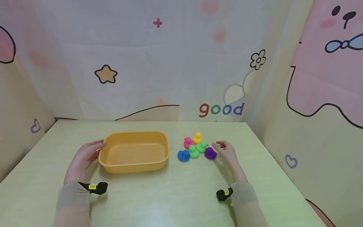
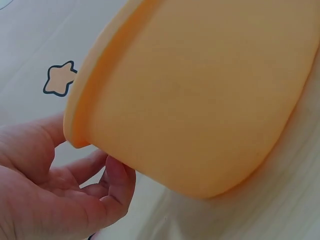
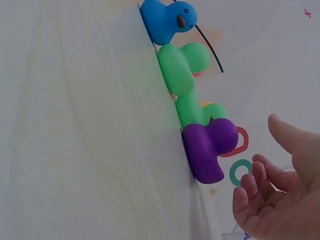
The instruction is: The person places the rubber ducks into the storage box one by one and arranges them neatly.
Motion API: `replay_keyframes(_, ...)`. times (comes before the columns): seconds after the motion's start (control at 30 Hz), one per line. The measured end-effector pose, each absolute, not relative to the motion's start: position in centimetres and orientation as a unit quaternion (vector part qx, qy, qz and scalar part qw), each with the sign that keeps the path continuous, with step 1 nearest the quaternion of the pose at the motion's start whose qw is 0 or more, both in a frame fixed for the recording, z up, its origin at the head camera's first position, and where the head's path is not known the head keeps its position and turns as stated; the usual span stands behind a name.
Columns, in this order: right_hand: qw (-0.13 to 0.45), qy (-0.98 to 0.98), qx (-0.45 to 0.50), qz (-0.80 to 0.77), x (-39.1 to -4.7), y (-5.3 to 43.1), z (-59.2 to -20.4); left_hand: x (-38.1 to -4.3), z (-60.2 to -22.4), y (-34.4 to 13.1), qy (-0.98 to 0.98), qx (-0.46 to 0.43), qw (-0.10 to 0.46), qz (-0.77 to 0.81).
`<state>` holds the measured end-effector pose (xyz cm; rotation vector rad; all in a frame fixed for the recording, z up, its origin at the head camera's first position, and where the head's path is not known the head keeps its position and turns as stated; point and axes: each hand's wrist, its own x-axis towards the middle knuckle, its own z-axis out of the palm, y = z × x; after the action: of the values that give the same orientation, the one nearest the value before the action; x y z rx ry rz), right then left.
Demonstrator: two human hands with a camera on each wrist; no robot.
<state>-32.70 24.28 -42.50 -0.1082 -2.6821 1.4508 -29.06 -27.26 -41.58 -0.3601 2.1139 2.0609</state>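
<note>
The tabletop point(image 1: 158, 198) bears a yellow basin point(image 1: 136, 168), probably stiff, light plastic; the left hand's point(image 1: 85, 156) fingers pinch its rim; the right hand point(image 1: 227, 154), thumb and fingers parted, hovers beside the tabletop's purple duck point(image 1: 210, 154), likely soft, light, best pinched round its body.

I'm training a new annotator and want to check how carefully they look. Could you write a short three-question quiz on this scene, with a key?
1. How many toy ducks are on the table?
2. True or false: in the right wrist view, a gap shows between the right hand and the purple duck.
3. Which hand touches the orange basin: (a) left only, (b) right only, (c) both?

Key: 1. Six. 2. True. 3. (a), the left hand.
</note>
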Motion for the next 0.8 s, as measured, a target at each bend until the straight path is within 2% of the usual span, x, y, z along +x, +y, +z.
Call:
replay_keyframes(0.47,-0.01,-0.868,-0.046,0.494,-33.0,23.6,-43.7,-29.2,-42.9,-28.5,0.641,-0.059,0.092,0.759)
replay_keyframes(0.8,0.026,-0.878,-0.067,0.473,-33.1,22.7,-44.7,-29.0,-43.3,-28.7,0.597,-0.052,0.096,0.794)
